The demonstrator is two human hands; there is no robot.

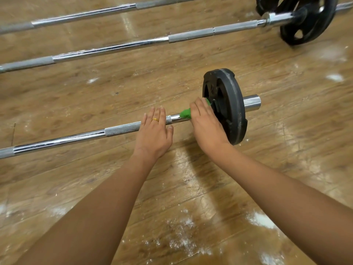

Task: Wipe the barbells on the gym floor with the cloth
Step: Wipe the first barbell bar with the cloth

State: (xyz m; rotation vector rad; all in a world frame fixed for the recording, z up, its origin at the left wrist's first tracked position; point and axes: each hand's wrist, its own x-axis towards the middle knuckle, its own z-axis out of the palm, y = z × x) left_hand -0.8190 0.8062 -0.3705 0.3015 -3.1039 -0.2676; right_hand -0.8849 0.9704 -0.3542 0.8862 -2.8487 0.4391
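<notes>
- I am looking down at a wood-plank gym floor [267, 169], scuffed and dusted with patches of white powder [261, 219].
- Three bars lie on it, roughly parallel, each running from lower left up to the right.
- The nearest barbell [76, 137] carries a black weight plate [235, 104] at its right end, with the sleeve tip sticking out past it.
- The left hand [152, 134] rests on the knurled grip with its fingers straight and relaxed, a gold ring [155, 120] on one finger.
- The right hand [206, 127] grips the green cloth [185, 113] around the shaft, just beside the plate.
- Most of the cloth is hidden under that hand.
- The second barbell [133, 44] holds a larger black plate [309, 31], cut off by the top edge.
- The farthest bar [86, 14] and the left ends of all three run out of view.
</notes>
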